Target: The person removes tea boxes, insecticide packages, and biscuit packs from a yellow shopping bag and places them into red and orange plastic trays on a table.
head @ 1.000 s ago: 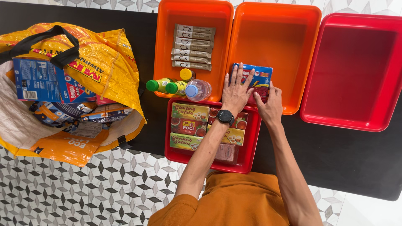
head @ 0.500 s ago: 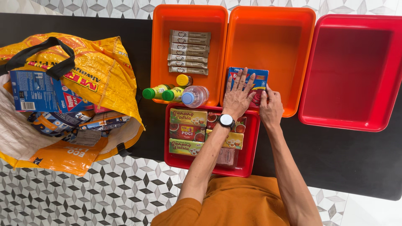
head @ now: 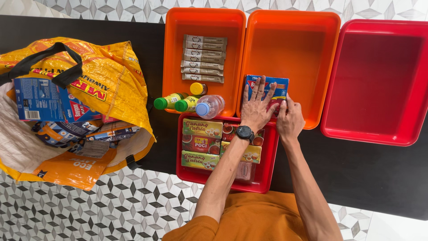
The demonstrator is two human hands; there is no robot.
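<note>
Both hands (head: 272, 111) have pushed the blue box (head: 273, 87) slightly deeper into the middle orange tray (head: 290, 27).

This looks like a home, with groceries being sorted: a black tabletop (head: 365, 178) stands on grey-and-white geometric floor tiles (head: 67, 209), bearing orange and red plastic bins (head: 290, 27) and a yellow woven shopping bag (head: 102, 80).

A black table (head: 370, 178) spans the frame from left to right. Above and below it shows a floor (head: 67, 209) of grey-and-white geometric tiles, evenly lit, brightest at lower right.
</note>
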